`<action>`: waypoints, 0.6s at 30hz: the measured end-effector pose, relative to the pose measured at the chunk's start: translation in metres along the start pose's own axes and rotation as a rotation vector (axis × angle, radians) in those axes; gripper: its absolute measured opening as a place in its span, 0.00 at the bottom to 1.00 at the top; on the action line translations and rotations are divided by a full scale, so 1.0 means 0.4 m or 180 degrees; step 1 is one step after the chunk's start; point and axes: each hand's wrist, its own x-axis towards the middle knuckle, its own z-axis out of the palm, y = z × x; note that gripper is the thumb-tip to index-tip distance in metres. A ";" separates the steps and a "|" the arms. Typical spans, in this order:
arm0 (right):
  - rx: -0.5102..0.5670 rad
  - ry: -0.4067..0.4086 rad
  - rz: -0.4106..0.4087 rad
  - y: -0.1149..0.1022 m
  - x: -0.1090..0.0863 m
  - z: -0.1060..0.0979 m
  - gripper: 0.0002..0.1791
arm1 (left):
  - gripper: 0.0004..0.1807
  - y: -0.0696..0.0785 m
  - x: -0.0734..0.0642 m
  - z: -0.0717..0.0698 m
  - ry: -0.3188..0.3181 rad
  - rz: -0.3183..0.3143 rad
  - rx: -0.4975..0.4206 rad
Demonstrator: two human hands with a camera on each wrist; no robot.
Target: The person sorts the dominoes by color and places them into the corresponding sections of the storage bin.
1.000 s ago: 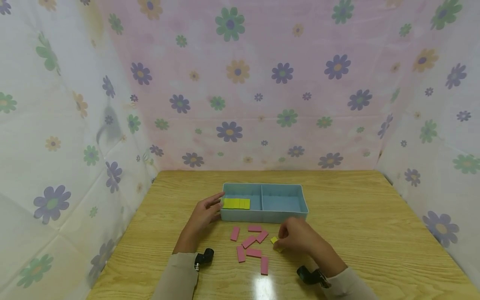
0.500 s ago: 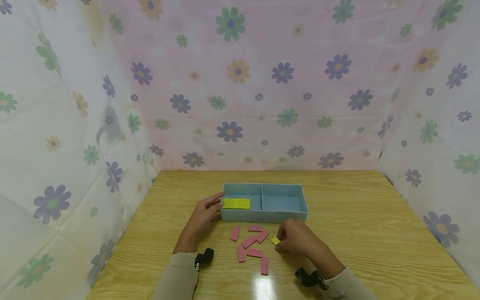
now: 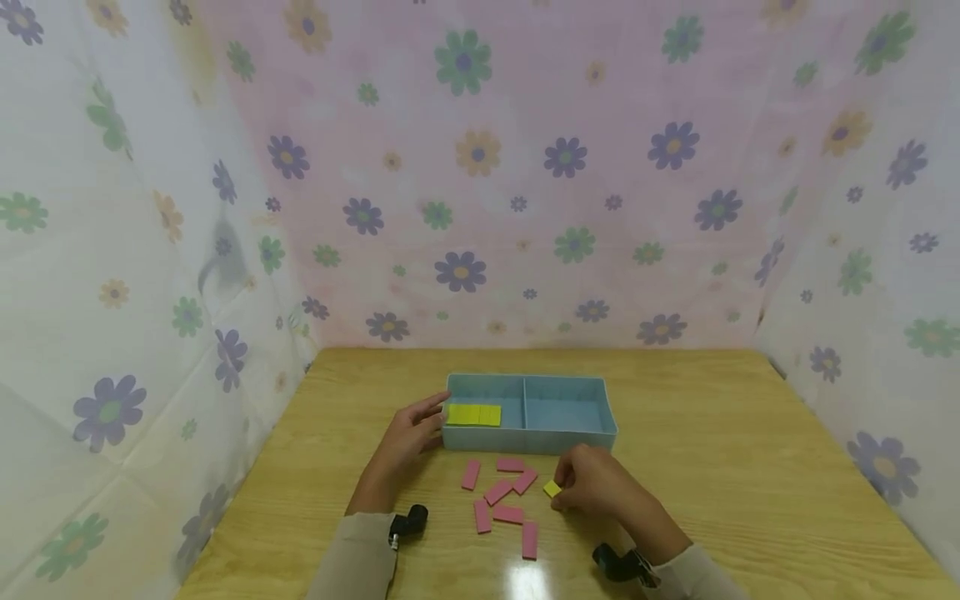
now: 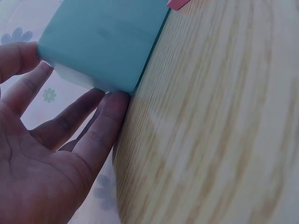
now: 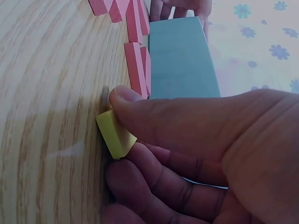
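Observation:
A light blue box with two compartments stands on the table. Fingers of my left hand rest against its left end; the left wrist view shows them extended, fingertips touching the box wall. My right hand is in front of the box's right half. Between its thumb and fingers it pinches a small yellow block, low at the wooden surface; part of the block is hidden by the hand. Several yellow blocks lie in a row along the front of the left compartment.
Several flat pink blocks lie scattered on the wooden table between my hands, in front of the box. No blocks show in the right compartment. Flowered cloth hangs behind and along both sides.
The yellow block at my right fingertips has turned slightly, and less of it shows below the fingers. My left hand stays at the box. The head view has tilted up slightly.

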 end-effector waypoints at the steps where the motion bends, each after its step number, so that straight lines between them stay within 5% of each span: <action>1: 0.0004 0.0004 -0.0014 0.001 -0.001 0.001 0.14 | 0.26 -0.001 -0.001 0.001 0.0006 0.0020 0.0015; 18: 0.0049 0.0010 -0.0124 0.009 0.004 -0.002 0.16 | 0.25 -0.001 0.000 0.007 0.0067 -0.0033 -0.0013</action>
